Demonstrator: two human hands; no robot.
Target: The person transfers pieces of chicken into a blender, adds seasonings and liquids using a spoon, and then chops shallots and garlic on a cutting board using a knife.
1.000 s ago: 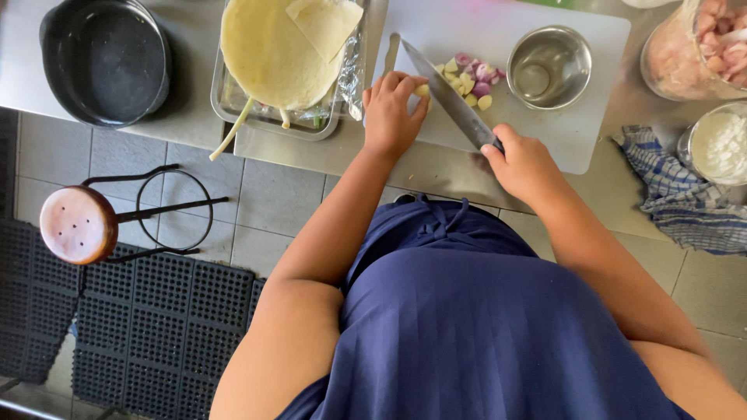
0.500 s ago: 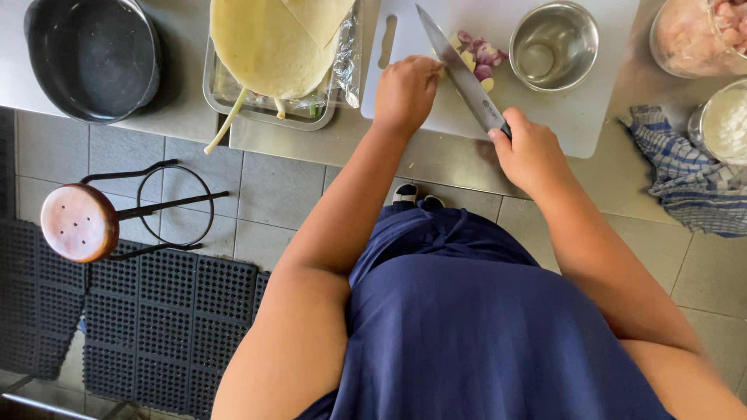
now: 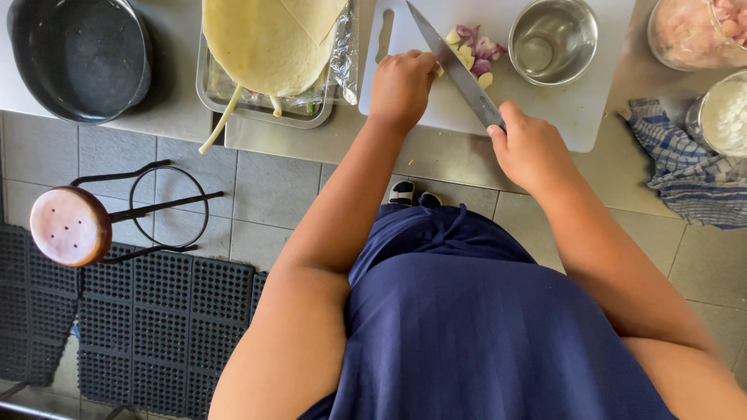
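Mid-chop: right hand [image 3: 531,148] fist-wrapped on knife [image 3: 455,66] handle; left hand [image 3: 401,87] fingers curled, pinning pale veg pieces [image 3: 464,56] on cutting board [image 3: 576,113]. Next cut prob. needed knuckles clear of blade.

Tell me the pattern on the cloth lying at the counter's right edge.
The cloth is blue-and-white checked, crumpled beside the white cutting board; the head view shows it.

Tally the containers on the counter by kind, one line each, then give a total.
Dark pan: 1
Foil-lined metal tray: 1
Steel bowl: 1
Clear bowls, one with pale pink pieces, one with white powder: 2
Total: 5
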